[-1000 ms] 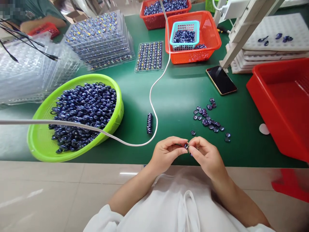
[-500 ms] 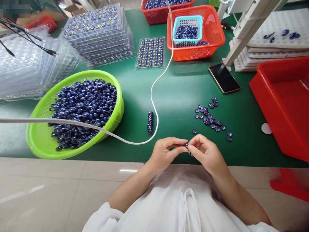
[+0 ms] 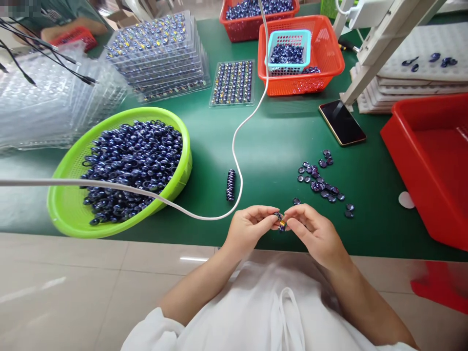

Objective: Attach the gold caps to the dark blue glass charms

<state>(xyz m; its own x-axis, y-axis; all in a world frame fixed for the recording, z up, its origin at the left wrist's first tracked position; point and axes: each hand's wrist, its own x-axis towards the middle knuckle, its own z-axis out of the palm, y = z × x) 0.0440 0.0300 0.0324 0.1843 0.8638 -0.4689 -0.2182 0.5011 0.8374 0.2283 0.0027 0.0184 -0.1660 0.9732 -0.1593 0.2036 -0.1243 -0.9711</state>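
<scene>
My left hand (image 3: 249, 228) pinches a small glossy dark-blue piece (image 3: 278, 215) with a yellow patch, between thumb and fingertips just above the table's near edge. Opposite it, my right hand (image 3: 317, 233) has thumb and forefinger closed at the piece's right side; the fingertips partly cover it. Round dark-blue caps (image 3: 320, 184) lie scattered beyond my right hand, and a single cap (image 3: 296, 201) is close to its fingers. Beyond my left hand stretches a tight row of dark-blue pieces (image 3: 230, 185).
A green basket (image 3: 188, 161) heaped with dark-blue looped pieces stands left. A white cable (image 3: 234, 141) crosses the table. Behind are stacked clear trays (image 3: 203, 73), a filled tray (image 3: 232, 83) and an orange basket (image 3: 334, 63). A phone (image 3: 342, 122) and red bin (image 3: 405, 146) are right.
The piece between my hands has turned and now shows its yellow patch. My fingertips have moved slightly apart around it. The whole view has shifted a little.
</scene>
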